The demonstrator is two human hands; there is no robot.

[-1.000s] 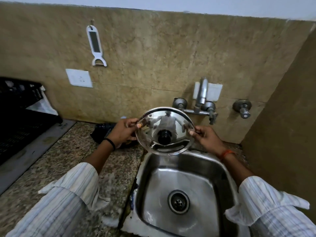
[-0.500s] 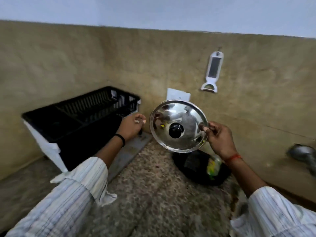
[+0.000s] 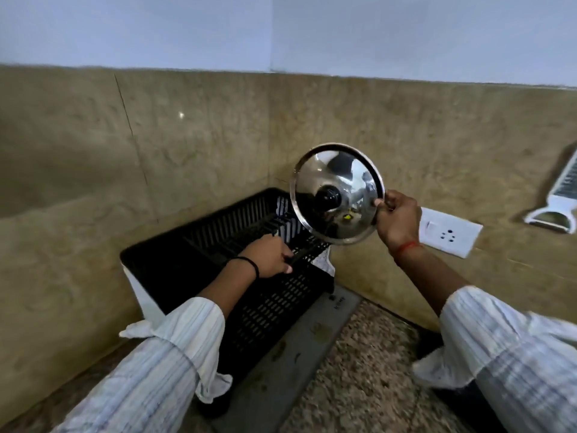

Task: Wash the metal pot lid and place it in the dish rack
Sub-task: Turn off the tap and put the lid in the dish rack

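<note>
The metal pot lid (image 3: 337, 195) is held up in the air, tilted with its domed top and black knob (image 3: 327, 198) facing the camera, above the far right corner of the dish rack (image 3: 274, 295) and in front of the tan stone wall (image 3: 187, 145); it touches nothing but the hand that carries it. The right hand (image 3: 398, 221) pinches the lid's right rim, thumb on the front face and fingers curled behind the edge; a red thread circles that wrist. The left hand (image 3: 270, 256) is lower and to the left, its fingers curled over the rack's near rim, gripping it; a black band sits on that wrist. Both forearms wear pale striped sleeves, the cuffs pushed back. The rack is black slotted plastic with a white base, standing in the corner on a grey tray (image 3: 299, 364) on the speckled granite counter (image 3: 368, 385). On the wall to the right of the lid are a white switch-and-socket plate (image 3: 449, 234) and, at the frame's edge, a white hanging peeler (image 3: 559, 201).
</note>
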